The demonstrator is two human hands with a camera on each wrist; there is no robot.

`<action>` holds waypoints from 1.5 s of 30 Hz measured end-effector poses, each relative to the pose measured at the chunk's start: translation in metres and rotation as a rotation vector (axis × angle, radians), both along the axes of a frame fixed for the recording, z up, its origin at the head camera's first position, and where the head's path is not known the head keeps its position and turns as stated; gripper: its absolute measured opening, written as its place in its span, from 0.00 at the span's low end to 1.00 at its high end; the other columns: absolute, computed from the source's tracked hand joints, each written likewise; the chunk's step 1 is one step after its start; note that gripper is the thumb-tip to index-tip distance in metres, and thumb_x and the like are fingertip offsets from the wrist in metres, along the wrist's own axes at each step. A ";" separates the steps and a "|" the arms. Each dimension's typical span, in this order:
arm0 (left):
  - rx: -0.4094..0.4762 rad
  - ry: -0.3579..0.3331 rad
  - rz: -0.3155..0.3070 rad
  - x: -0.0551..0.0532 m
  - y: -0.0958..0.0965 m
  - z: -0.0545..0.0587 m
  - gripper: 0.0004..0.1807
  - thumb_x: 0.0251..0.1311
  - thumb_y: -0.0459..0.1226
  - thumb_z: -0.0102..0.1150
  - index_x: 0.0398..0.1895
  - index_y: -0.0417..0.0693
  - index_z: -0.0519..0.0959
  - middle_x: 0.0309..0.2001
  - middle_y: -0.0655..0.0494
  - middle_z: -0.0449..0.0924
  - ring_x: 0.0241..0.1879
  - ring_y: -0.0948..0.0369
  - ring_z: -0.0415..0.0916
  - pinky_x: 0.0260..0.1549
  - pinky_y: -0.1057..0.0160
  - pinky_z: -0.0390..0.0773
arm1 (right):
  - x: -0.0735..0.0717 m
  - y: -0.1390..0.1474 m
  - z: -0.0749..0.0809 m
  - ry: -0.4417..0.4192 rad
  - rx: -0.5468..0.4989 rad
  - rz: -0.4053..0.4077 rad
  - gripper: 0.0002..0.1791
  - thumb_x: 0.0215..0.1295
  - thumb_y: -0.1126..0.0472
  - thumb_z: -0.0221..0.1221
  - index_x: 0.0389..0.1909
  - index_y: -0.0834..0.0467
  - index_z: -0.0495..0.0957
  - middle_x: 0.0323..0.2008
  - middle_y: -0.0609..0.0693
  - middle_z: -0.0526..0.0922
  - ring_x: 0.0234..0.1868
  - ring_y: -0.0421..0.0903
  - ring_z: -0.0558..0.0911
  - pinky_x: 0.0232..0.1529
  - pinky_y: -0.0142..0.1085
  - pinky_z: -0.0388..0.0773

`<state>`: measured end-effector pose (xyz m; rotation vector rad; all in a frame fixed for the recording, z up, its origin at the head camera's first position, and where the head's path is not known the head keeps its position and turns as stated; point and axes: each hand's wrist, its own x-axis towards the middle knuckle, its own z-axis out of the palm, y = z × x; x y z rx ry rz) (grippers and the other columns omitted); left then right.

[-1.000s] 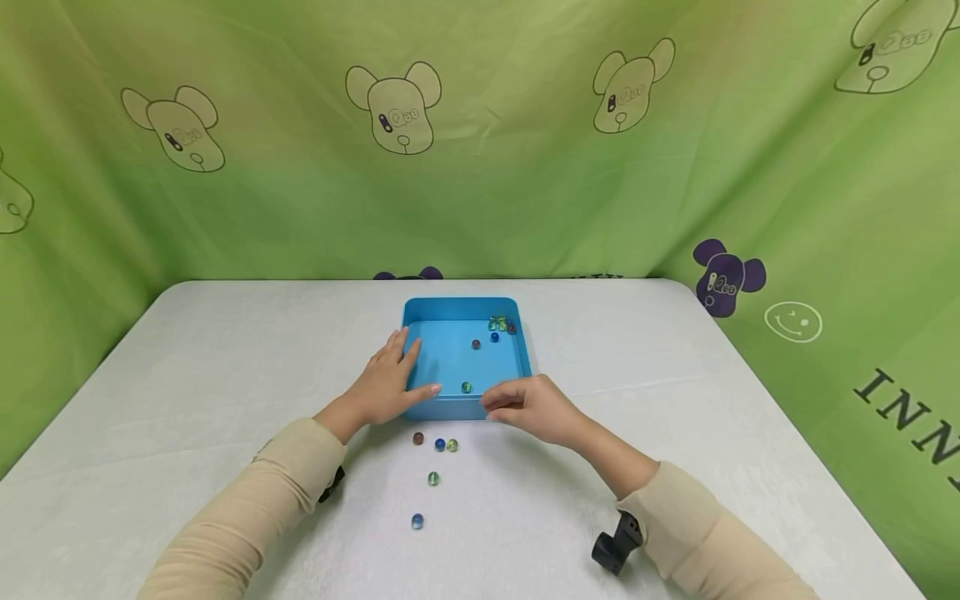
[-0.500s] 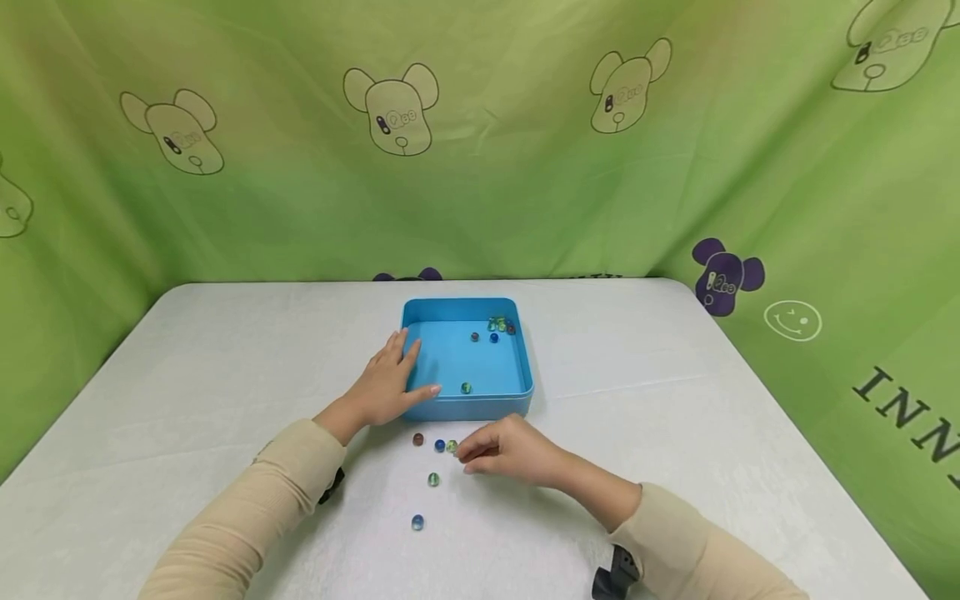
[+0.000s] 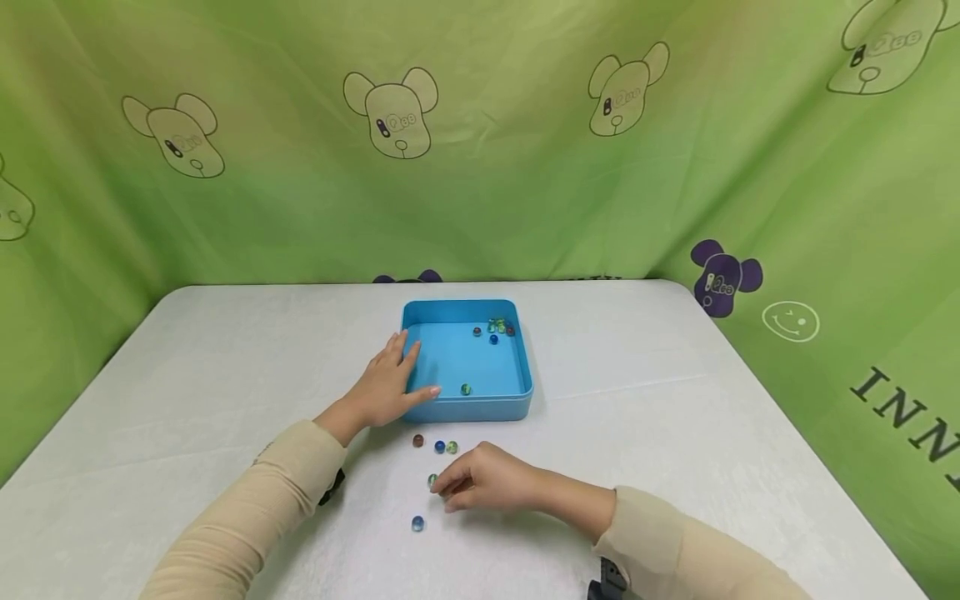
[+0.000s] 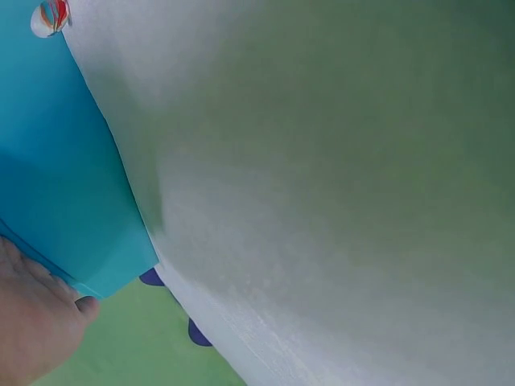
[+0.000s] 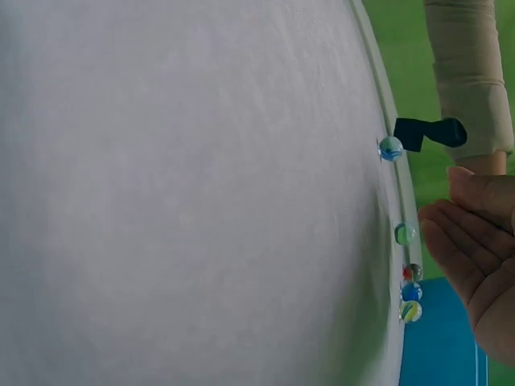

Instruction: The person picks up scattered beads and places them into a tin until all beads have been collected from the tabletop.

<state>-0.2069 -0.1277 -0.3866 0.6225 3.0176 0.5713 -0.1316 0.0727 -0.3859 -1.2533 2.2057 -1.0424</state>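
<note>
My left hand (image 3: 384, 385) rests with spread fingers on the left side of a blue square box (image 3: 480, 408), the thumb over its front rim. My right hand (image 3: 487, 479) reaches in over the table, its fingertips right at a clear green marble (image 3: 432, 480). In the right wrist view that marble (image 5: 405, 234) shows just beyond the fingers, and thumb and fingers stand apart. Closer to me lies a light blue marble (image 3: 417, 523). Between box and right hand sit a brownish-red marble (image 3: 417, 440), a dark blue marble (image 3: 439, 447) and a yellow-green marble (image 3: 452, 447).
Inside the box, several marbles (image 3: 501, 327) cluster at the back right corner, and a single green marble (image 3: 466, 389) lies near the front wall. A white cloth covers the table (image 3: 637, 375). Green printed curtain (image 3: 495, 183) surrounds its back and sides.
My right hand has moved from the box's front wall towards me and left, past the yellow-green marble to the green one. A brownish marble in the box has rolled backward. The left hand stays put.
</note>
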 end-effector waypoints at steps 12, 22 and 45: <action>0.003 0.014 -0.011 0.001 0.000 0.001 0.47 0.52 0.63 0.41 0.65 0.39 0.47 0.66 0.41 0.34 0.64 0.49 0.30 0.57 0.47 0.43 | 0.002 -0.017 -0.003 0.122 0.121 0.090 0.12 0.49 0.66 0.61 0.37 0.64 0.79 0.32 0.47 0.81 0.33 0.28 0.76 0.33 0.17 0.68; 0.005 0.018 -0.013 0.000 -0.001 -0.001 0.46 0.53 0.62 0.41 0.65 0.39 0.47 0.66 0.42 0.34 0.64 0.49 0.30 0.57 0.47 0.43 | 0.002 -0.029 -0.003 0.210 0.166 0.162 0.11 0.51 0.64 0.60 0.37 0.62 0.80 0.33 0.44 0.81 0.32 0.25 0.74 0.32 0.15 0.67; 0.003 0.032 -0.017 0.000 -0.001 -0.001 0.46 0.53 0.62 0.41 0.65 0.39 0.47 0.66 0.41 0.35 0.64 0.49 0.31 0.57 0.48 0.44 | 0.005 -0.034 -0.007 0.534 0.231 0.262 0.08 0.52 0.60 0.60 0.34 0.54 0.81 0.33 0.39 0.81 0.36 0.25 0.75 0.36 0.16 0.66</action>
